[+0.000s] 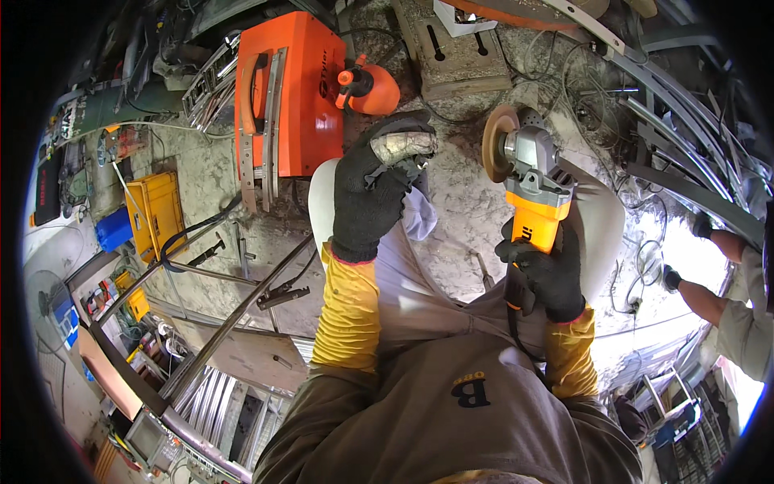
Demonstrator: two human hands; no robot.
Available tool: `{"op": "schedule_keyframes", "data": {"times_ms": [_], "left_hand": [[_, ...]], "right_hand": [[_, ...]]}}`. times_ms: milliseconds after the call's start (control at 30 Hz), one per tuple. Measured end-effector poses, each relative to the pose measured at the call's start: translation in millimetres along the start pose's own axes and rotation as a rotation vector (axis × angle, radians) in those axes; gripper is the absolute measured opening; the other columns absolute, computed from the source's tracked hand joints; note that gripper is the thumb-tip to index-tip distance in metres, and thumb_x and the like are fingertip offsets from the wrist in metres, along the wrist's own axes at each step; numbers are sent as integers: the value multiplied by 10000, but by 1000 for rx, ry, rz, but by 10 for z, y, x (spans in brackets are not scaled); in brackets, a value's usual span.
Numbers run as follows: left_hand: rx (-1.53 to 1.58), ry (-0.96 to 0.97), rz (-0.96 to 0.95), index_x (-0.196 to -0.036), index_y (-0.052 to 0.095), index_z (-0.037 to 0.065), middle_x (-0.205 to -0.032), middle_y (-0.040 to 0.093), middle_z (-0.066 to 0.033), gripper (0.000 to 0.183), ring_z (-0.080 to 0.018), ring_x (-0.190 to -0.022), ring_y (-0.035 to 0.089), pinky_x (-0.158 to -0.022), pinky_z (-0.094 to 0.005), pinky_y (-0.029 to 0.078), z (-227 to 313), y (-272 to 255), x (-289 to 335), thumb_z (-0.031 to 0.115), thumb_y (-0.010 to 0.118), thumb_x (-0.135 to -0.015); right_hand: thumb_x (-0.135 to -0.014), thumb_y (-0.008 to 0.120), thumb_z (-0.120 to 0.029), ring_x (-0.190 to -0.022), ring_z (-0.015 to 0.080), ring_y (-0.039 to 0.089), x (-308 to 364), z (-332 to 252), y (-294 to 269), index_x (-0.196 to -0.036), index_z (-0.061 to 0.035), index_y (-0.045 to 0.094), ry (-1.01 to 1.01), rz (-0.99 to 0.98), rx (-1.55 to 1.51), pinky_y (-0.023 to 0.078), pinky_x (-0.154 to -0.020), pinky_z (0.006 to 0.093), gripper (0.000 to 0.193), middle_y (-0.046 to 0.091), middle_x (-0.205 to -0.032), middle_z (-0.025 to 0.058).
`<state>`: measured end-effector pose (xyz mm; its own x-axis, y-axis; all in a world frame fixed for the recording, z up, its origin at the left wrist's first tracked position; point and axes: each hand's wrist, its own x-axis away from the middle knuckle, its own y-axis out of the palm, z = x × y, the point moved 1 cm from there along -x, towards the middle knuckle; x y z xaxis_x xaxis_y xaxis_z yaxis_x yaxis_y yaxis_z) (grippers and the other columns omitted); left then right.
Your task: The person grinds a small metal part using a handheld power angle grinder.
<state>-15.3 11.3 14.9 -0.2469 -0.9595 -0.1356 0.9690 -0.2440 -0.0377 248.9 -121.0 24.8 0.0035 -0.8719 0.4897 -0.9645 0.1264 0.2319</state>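
Note:
In its black glove, my right hand (556, 274) is wrapped round the yellow body of an angle grinder (535, 218). The grinder points away from me above my right thigh, its grey metal head up and its brown disc (500, 143) facing left. My left hand (367, 198), also gloved in black, is raised over my left knee with the fingers curled in. Worn pale tape or cloth (403, 145) covers a finger there. Something small and grey shows at the fingertips, too unclear to name. A gap separates the left hand from the disc.
Beyond my left hand stand an orange metal case (294, 97) and an orange spray bottle (376, 90). A slotted board (451, 60) lies ahead. Metal bars (685, 105) and cables fill the right, a metal frame (234, 323) the left. Another person's legs (717, 302) show at right.

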Motion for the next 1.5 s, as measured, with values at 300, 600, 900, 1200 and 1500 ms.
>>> {"op": "schedule_keyframes", "data": {"times_ms": [300,600,900,1200,1500], "left_hand": [[-359,61,102,-1155,745,17,-1124,743,-177,262,-340,-1009,732,-855,-395,578,-87,64,-17,-11,683,-902],[-541,71,53,-1139,720,32,-1099,721,-144,267,-309,-984,714,-846,-394,570,-220,62,12,-39,657,-890],[-629,224,4,-1231,731,59,-1206,724,-126,373,-292,-1066,722,-879,-365,582,-209,82,-17,-87,625,-905],[-607,199,7,-1223,731,48,-1202,725,-136,416,-310,-1112,714,-937,-380,574,-214,77,-9,-125,590,-871],[-644,197,6,-1221,735,47,-1206,726,-146,422,-327,-1117,714,-947,-390,574,-221,90,-7,-121,597,-860]], "right_hand": [[-869,780,38,-976,228,705,5,12,42,-1392,42,530,-16,-84,-127,587,-835,349,580,676,-1179,167],[-876,804,-42,-1022,237,716,-9,-4,4,-1394,29,540,-3,-134,-17,597,-903,377,586,681,-1194,161],[-877,794,33,-982,198,702,-10,-35,48,-1356,19,556,-22,-113,54,596,-875,351,534,696,-1151,129],[-871,814,30,-964,183,693,-32,-53,59,-1335,24,576,-5,-124,65,591,-865,345,522,700,-1136,126],[-865,832,9,-942,153,690,-47,-48,58,-1243,14,640,3,-114,102,583,-838,327,424,714,-1077,87]]}}
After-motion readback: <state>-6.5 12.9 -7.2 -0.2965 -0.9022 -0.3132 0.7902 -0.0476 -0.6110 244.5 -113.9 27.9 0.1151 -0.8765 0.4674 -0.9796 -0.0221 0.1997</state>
